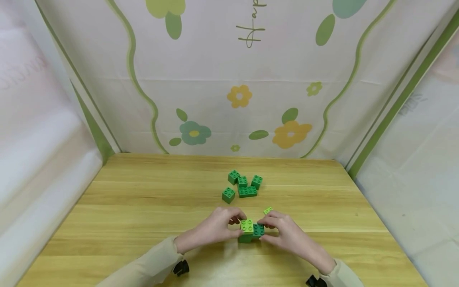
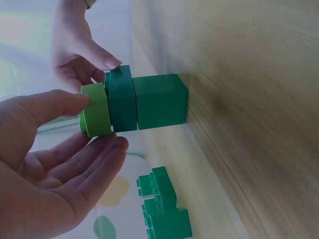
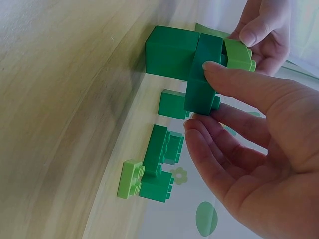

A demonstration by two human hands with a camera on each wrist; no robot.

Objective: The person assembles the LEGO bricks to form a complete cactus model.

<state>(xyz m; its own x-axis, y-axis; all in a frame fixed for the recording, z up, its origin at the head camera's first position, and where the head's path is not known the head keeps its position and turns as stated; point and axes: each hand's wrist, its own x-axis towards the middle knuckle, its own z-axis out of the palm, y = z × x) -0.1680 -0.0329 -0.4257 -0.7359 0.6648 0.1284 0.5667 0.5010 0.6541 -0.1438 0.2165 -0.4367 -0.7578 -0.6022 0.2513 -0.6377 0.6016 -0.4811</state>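
A small stack of toy building bricks stands on the wooden table between both hands. Its bottom is a green block (image 2: 162,102); a flatter dark green brick (image 3: 203,74) lies across it and overhangs toward the right. On top, at the left end, sits a lime green brick (image 1: 247,226) with studs facing up. My left hand (image 1: 222,225) pinches the lime brick between thumb and fingers. With thumb and fingers on opposite sides, my right hand (image 1: 285,232) holds the overhanging end of the dark green brick. Whether the lime brick is fully seated cannot be told.
Farther back lie several green bricks, among them a longer brick (image 1: 248,191) and a separate block (image 1: 228,195) to its left. Another lime brick (image 1: 268,210) lies just beyond the right hand. A printed cloth (image 1: 208,71) rises behind the table (image 1: 143,191).
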